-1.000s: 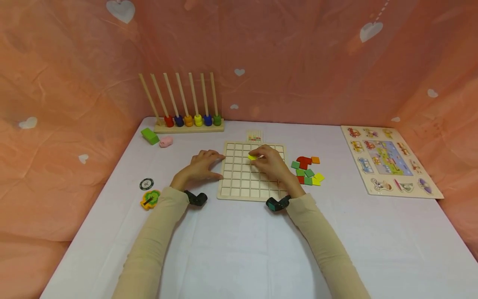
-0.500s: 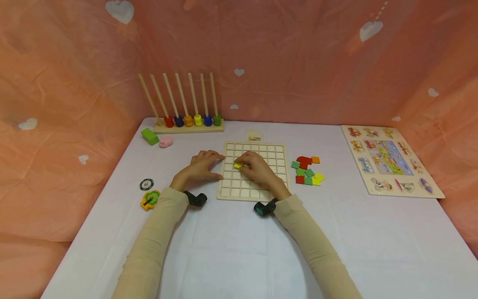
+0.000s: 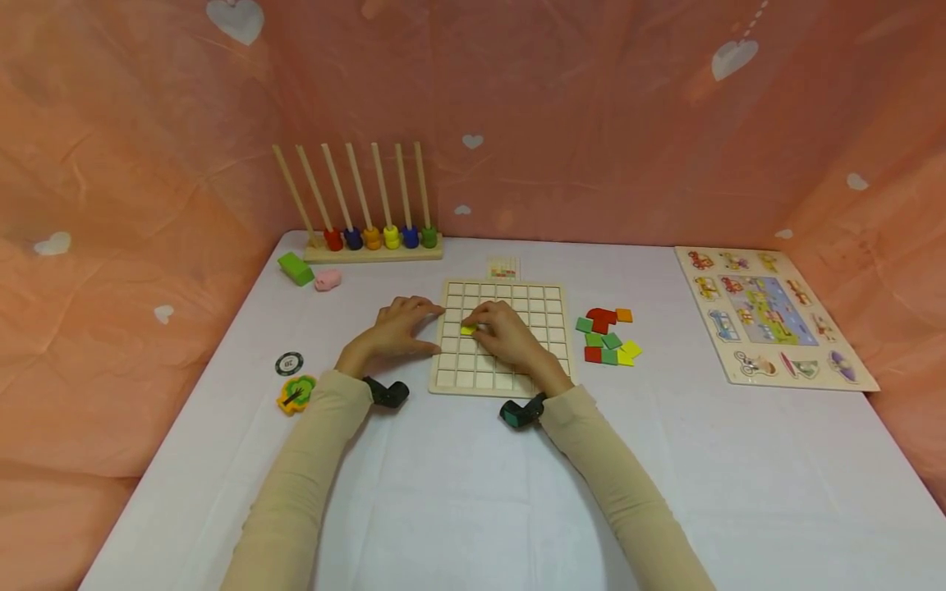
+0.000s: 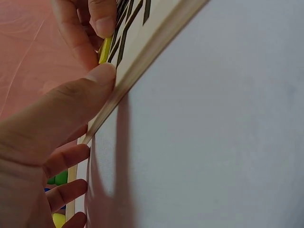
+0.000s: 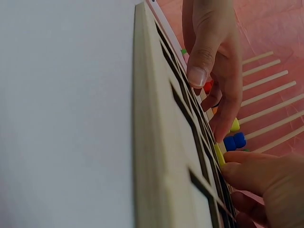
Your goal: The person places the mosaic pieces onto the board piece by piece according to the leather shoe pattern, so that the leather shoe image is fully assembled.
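A wooden grid board [image 3: 493, 381] lies in the middle of the table. Over its left part, my right hand [image 3: 510, 335] pinches a yellow square tile [image 3: 469, 330] between thumb and fingers. That tile [image 5: 219, 155] is tilted close over the grid in the right wrist view. My left hand [image 3: 399, 328] rests along the board's left edge, thumb and fingers spread apart. In the left wrist view its thumb [image 4: 80, 102] lies at the board's rim, near the yellow tile [image 4: 105, 50]. To the right of the board lie loose tiles [image 3: 610, 340] in red, green, yellow and orange.
A small pattern card [image 3: 504, 268] lies behind the board. A peg rack with beads [image 3: 373, 253] stands back left, near a green block [image 3: 296, 268] and pink pig [image 3: 328, 280]. A chip [image 3: 289, 364] and tree piece [image 3: 297, 395] lie left; a picture puzzle [image 3: 776, 320] lies right.
My right hand has moved left and slightly nearer with the yellow tile, then lowered it toward the grid. My left hand has stayed at the board's left edge.
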`<state>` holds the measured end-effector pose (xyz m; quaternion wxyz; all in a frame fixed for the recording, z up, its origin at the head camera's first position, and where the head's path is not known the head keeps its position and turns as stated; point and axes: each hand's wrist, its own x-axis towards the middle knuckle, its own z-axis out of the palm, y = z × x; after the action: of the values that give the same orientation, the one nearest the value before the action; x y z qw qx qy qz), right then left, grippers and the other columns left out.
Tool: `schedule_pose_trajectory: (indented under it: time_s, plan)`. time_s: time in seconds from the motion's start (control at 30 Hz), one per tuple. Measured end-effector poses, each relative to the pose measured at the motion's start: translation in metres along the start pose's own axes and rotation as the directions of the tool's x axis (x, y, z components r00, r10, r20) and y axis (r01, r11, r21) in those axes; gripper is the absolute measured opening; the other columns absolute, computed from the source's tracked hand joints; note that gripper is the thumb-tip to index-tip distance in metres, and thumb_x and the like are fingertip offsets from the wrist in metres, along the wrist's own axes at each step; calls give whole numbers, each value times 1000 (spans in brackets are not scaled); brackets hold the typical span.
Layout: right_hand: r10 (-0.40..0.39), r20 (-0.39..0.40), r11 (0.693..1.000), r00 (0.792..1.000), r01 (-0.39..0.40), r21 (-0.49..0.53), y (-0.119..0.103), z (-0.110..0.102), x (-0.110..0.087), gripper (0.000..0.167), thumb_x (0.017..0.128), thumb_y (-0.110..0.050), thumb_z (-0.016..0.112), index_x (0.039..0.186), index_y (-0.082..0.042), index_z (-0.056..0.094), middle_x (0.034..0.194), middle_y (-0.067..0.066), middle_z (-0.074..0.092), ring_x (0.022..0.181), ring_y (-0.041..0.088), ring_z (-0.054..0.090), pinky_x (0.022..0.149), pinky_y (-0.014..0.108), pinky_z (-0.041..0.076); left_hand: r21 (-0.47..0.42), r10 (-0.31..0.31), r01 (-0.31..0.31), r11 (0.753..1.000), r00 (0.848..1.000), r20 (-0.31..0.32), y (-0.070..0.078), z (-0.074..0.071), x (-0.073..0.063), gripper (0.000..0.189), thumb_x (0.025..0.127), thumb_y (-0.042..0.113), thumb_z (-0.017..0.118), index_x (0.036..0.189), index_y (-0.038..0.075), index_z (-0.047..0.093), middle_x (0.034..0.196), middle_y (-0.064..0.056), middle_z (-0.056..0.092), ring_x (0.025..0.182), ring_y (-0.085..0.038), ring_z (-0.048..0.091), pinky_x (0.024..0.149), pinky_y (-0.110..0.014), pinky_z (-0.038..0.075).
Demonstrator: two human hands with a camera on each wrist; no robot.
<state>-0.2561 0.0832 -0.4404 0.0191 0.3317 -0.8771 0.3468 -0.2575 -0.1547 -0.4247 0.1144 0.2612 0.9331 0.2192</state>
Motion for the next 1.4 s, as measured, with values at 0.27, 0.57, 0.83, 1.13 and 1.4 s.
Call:
schedule_pose_trajectory:
  time_s: [0.27,0.57,0.83,1.13,1.4]
  plan:
    - [8,-4,1000,1000,-8,27,1,0,-3,20,88,-9,62,106,-7,71,104,10,59,100,25,50,86,39,41,-15,-21,21,1000,1000,12,0,0,0,70,81,41,70,141,16,42,143,-10,35,130,-32,24,101,-55,18]
    - [40,-39,997,998,-37,69,1,-3,-7,28,88,-10,61,116,-4,65,112,14,51,101,26,47,84,39,42,-9,-14,14,1000,1000,5,-1,0,1,70,81,41,70,141,16,42,143,-10,35,130,-32,24,101,-54,19]
    - [3,-99,997,995,5,81,10,-34,-24,28,88,-6,63,115,0,63,115,17,51,104,31,50,85,43,45,2,-11,11,1000,1000,-12,0,1,2,71,80,42,71,140,16,43,142,-10,36,128,-32,26,100,-53,21]
    - [86,-203,996,975,-81,34,36,-84,-69,27,87,-4,63,113,2,63,114,19,53,105,34,51,86,49,43,23,-6,7,1000,1000,-22,0,1,0,71,79,41,71,140,15,43,142,-12,36,128,-34,27,99,-55,22]
    - [243,-206,969,948,-245,17,54,-116,-114,25,87,-8,64,111,1,64,109,17,59,101,32,53,85,48,44,5,5,-5,1000,1000,-27,-3,2,1,72,79,42,71,140,16,43,142,-12,35,128,-33,26,99,-55,21]
